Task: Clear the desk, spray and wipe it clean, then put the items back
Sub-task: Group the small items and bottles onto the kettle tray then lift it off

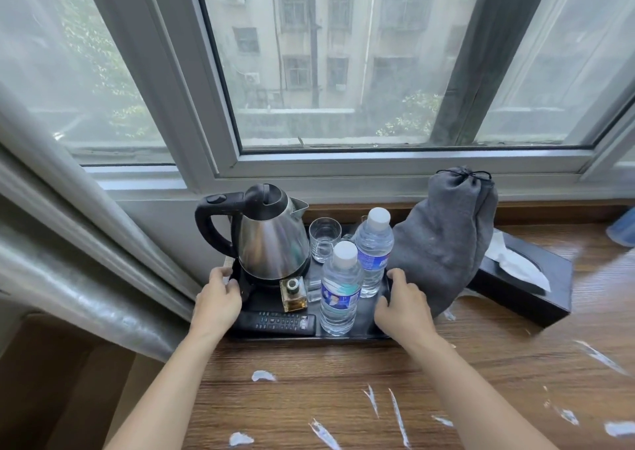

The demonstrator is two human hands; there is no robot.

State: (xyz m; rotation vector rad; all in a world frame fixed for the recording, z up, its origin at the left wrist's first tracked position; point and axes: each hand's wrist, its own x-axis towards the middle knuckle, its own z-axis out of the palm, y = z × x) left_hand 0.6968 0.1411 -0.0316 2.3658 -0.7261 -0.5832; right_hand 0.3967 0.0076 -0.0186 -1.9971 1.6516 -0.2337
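Observation:
A black tray (343,337) sits at the back left of the wooden desk (343,381) under the window. On it stand a steel kettle (271,236), two water bottles (340,288) (374,250), a drinking glass (324,238), a small amber bottle (293,293) and a black remote (275,322). My left hand (220,295) grips the tray's left edge. My right hand (402,305) holds the tray's right edge, fingers curled over it.
A grey drawstring bag (443,243) leans against the tray's right side. A black tissue box (525,278) lies further right, and a blue object (623,231) shows at the far right edge. White smears (398,415) streak the desk front. A curtain (68,260) hangs at left.

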